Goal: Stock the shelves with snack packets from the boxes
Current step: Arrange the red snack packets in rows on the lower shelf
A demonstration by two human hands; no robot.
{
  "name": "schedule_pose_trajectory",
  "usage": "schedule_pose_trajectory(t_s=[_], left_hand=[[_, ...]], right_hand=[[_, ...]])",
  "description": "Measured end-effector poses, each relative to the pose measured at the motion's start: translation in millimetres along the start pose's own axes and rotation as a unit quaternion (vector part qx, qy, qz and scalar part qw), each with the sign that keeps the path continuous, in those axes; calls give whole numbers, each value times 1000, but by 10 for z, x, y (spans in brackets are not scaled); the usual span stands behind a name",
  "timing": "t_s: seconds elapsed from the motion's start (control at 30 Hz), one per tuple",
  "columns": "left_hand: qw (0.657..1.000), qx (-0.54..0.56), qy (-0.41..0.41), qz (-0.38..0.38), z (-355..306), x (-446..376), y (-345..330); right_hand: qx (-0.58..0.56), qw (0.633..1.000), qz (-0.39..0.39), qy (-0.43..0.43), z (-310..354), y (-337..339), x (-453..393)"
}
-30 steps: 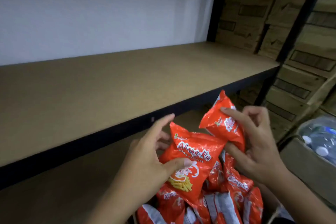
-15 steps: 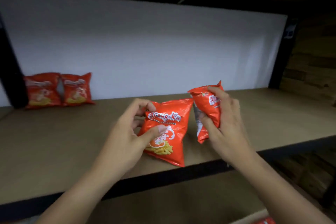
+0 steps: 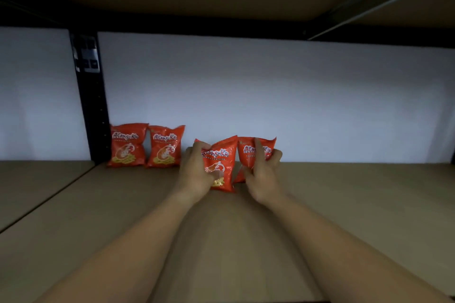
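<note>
Hands hide much: left hand [image 3: 197, 174] grips one snack packet [image 3: 219, 167], right hand [image 3: 262, 174], at 3 o'clock, grips another packet [image 3: 248, 152], its lower half covered.

Four prawn cracker packets [image 3: 126, 144] are orange-red with white lettering, a prawn picture and what look like yellow sticks; tan shelf [image 3: 344, 204], white back wall [image 3: 270, 93].
</note>
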State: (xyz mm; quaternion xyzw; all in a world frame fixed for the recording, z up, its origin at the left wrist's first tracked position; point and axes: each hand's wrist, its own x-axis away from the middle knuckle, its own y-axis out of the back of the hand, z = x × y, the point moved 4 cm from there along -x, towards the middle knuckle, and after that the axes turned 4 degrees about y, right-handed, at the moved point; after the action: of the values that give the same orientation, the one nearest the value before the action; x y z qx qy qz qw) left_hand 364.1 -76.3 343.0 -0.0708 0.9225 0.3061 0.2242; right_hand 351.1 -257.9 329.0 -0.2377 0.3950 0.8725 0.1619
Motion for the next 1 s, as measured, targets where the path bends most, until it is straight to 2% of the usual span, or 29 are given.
schedule_pose_trajectory(t_s=[0.3, 0.5, 0.63, 0.77, 1.0], left_hand=[[987, -162, -6, -6, 285, -571, -213], [962, -265, -13, -61, 451, -742, -295], [947, -312, -24, -76, 480, -787, -302], [919, -379, -49, -96, 452, -768, -306], [906, -387, -150, -82, 506, -798, -369]], right_hand=[[-2, 1000, 0, 2, -215, -394, -541], [12, 1000, 8, 27, -314, -554, -801], [40, 998, -14, 57, -337, -603, -838], [54, 995, -14, 80, -356, -614, -822], [48, 993, -15, 105, -345, -657, -821]])
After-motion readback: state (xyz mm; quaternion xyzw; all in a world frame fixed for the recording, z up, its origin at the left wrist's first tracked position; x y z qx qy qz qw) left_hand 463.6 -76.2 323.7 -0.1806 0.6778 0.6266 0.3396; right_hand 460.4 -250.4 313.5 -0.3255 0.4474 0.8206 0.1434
